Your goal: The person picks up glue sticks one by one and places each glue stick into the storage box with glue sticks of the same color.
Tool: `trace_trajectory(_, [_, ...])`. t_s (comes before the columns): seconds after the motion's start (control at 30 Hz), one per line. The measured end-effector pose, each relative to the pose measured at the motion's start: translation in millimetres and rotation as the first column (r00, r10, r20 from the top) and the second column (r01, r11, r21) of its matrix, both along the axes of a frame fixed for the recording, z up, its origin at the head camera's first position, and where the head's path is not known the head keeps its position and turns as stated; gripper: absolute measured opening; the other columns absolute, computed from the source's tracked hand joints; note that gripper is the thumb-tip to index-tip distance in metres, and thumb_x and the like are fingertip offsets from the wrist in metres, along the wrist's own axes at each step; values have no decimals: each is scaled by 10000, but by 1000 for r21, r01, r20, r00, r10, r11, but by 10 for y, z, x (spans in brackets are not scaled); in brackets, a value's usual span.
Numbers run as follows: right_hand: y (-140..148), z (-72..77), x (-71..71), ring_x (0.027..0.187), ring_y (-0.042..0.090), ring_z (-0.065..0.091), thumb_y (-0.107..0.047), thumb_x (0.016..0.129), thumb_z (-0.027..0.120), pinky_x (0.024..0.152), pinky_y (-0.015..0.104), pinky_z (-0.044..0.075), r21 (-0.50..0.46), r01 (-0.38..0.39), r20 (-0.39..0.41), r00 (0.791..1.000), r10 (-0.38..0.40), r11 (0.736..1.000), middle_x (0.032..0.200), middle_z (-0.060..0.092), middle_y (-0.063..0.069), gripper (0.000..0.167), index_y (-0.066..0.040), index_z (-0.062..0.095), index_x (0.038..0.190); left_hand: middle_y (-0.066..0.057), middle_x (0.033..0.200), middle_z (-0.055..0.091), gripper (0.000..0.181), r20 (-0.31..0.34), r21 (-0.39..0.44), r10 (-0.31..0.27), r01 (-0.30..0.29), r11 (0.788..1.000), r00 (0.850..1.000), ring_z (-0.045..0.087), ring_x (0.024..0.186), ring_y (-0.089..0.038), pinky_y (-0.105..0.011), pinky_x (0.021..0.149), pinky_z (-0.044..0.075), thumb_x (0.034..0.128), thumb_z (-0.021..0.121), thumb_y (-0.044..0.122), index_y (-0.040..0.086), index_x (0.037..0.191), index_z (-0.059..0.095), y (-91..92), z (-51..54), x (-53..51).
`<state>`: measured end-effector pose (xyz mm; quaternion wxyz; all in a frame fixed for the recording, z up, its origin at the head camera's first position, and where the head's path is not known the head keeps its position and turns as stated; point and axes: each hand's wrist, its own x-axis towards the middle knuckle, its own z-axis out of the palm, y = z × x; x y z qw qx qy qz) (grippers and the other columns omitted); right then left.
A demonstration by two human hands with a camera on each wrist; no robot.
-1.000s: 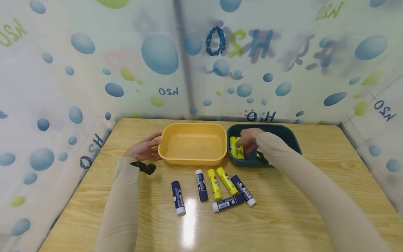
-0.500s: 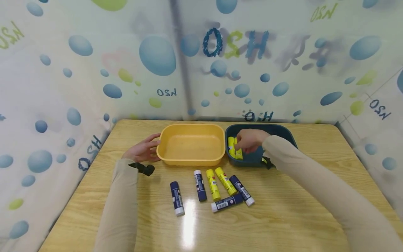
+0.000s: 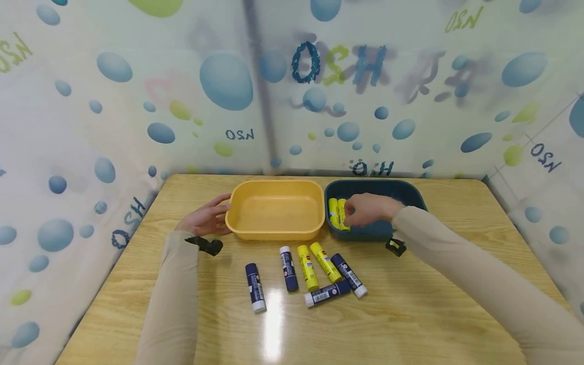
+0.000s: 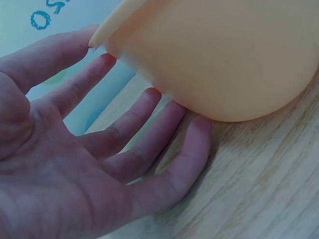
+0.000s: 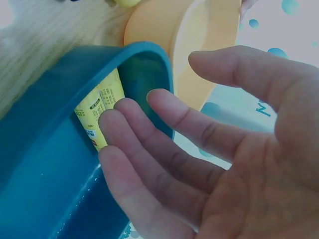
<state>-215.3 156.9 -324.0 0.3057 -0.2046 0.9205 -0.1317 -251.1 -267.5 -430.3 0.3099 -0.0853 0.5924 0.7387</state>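
Note:
My left hand point(image 3: 204, 218) touches the left end of the orange plastic bin point(image 3: 275, 235) with its fingertips. In the left wrist view its thumb meets the rim and the fingers point(image 4: 149, 97) lie against the outer wall. My right hand point(image 3: 371, 209) hangs over the dark blue bin point(image 3: 365, 235), thumb apart and fingers loosely bent, with nothing in it. Two yellow glue sticks point(image 3: 333, 214) lie side by side at that bin's left end. The fingertips point(image 5: 110, 122) overlap the yellow glue sticks in the right wrist view; whether they touch is unclear.
On the table in front of the bins lie two yellow glue sticks point(image 3: 307, 268) and several dark blue glue sticks point(image 3: 255, 288) with white ends. The bins stand almost against each other. A patterned curtain point(image 3: 292, 101) hangs behind the table point(image 3: 410, 304).
My right hand has drawn back slightly from the yellow glue sticks in the blue bin, uncovering more of them. The left hand stays at the orange bin.

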Motion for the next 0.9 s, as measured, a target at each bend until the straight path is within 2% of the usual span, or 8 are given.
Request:
trace_trajectory(0.4, [44,-15,183,716,171,488,-226,895,655,633,300,371,-43,-16,-28,1000,15,999,792,541,11,142,-104,606,840,-85,1436,296,490,-7,9,-6,6,1000,1000,383,1224,-297,-455,895,472,1044,449,212,285,1490,258,-9,-15,-2])
trace_trajectory(0.63, [20,-29,337,715,165,487,-214,887,661,636,302,363,-58,-49,-3,999,49,997,775,535,-4,122,-127,602,826,-88,1436,299,527,5,15,-7,7,1000,1000,392,1225,-293,-468,926,452,1039,464,214,287,1509,235,-10,2,7])
trace_trajectory(0.8, [1,-97,433,694,145,474,-173,874,651,627,283,360,-87,-77,26,996,79,993,768,524,-13,71,-130,609,834,-91,1445,292,532,9,16,-10,10,1000,1000,398,1217,-294,-471,933,449,1039,463,208,285,1513,235,-7,12,-6])
trace_trajectory(0.9, [-16,-155,488,658,136,458,-158,868,650,598,273,349,-98,-68,50,996,73,993,757,523,-18,66,-133,605,828,-90,1447,290,532,14,14,-2,2,1000,1000,394,1217,-299,-472,927,451,1035,475,208,281,1508,243,-4,7,-12])
